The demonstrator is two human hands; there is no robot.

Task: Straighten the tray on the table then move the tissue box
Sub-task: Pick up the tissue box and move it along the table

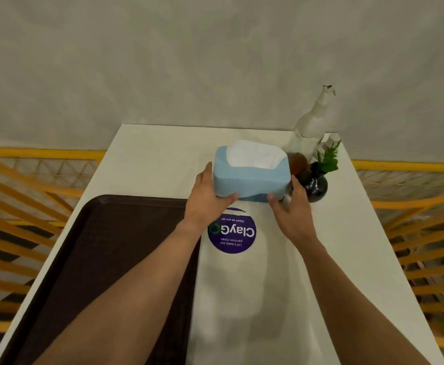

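Note:
A light blue tissue box (252,177) with white tissue showing at its top sits toward the far middle of the white table (308,272). My left hand (206,196) grips its left end and my right hand (290,206) grips its right end. Whether the box rests on the table or is slightly raised is unclear. A dark brown tray (105,248) lies flat on the table's left half, its edges roughly in line with the table's sides; my left forearm crosses over it.
A round purple "ClayGo" sticker (232,233) is on the table just below the box. A black vase with a green plant (317,183), a brown round object (297,160) and a clear bottle (312,122) stand right of the box. Yellow railings (31,201) flank the table.

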